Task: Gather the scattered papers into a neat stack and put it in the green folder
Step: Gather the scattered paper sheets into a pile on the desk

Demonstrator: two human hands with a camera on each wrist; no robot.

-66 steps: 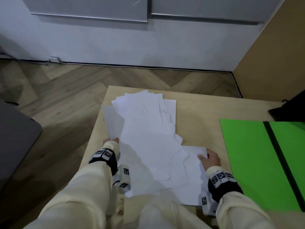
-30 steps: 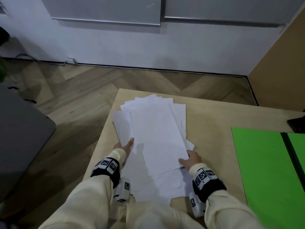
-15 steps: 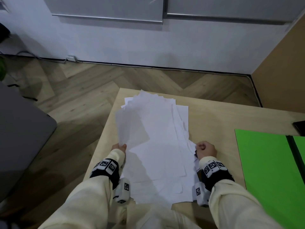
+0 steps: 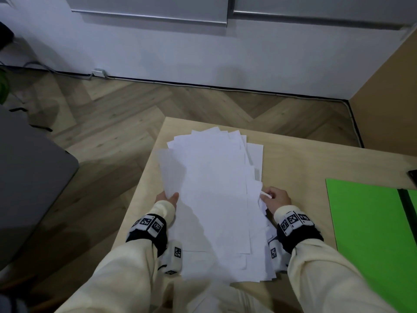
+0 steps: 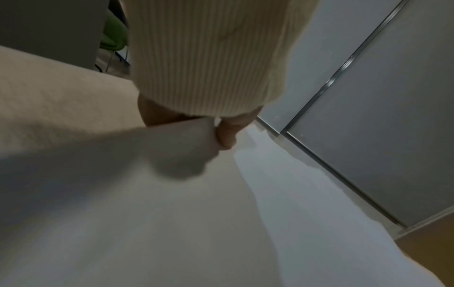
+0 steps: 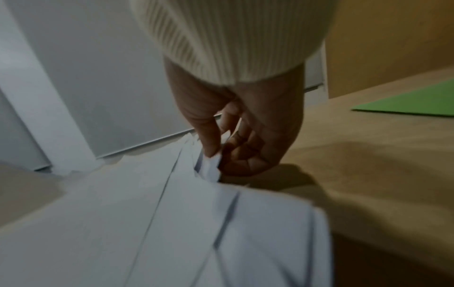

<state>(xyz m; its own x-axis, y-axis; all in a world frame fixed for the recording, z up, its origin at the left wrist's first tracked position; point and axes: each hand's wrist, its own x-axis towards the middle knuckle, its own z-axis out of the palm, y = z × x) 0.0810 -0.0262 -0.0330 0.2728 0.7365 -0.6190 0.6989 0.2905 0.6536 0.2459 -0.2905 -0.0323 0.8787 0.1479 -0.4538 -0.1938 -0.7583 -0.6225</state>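
White papers [image 4: 214, 199], flat and fanned unevenly, I see pinched by left hand [image 4: 168, 198] and right hand [image 4: 274, 199], bunched narrower than before.

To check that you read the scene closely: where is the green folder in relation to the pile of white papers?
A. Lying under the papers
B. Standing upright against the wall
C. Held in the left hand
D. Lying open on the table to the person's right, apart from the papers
D: the green folder lies flat and open on the table, right of the papers, with bare wood between them.
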